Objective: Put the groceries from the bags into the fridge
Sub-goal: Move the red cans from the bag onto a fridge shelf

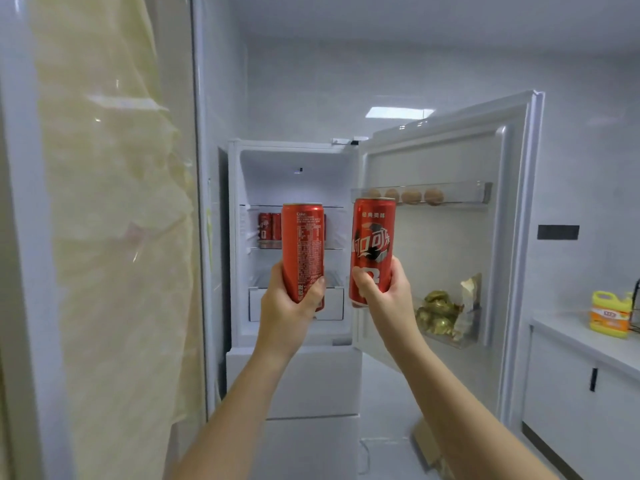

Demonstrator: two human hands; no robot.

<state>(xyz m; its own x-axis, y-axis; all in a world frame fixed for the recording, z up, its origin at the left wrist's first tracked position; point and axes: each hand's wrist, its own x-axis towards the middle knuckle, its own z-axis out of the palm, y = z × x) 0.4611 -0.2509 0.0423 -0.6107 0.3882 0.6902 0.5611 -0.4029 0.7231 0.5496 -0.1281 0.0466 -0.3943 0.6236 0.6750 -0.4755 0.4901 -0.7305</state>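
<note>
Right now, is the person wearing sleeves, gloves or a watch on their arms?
No. Both arms are bare: the left forearm and right forearm show no sleeve down to the picture's bottom edge. The left hand and right hand have no gloves, and no ring, watch or bracelet shows.

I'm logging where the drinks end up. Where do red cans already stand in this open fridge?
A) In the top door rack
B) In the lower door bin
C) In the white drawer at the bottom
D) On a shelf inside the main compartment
D: the stored cans stand on the inner shelf, partly hidden behind the held can in the left hand.
</note>
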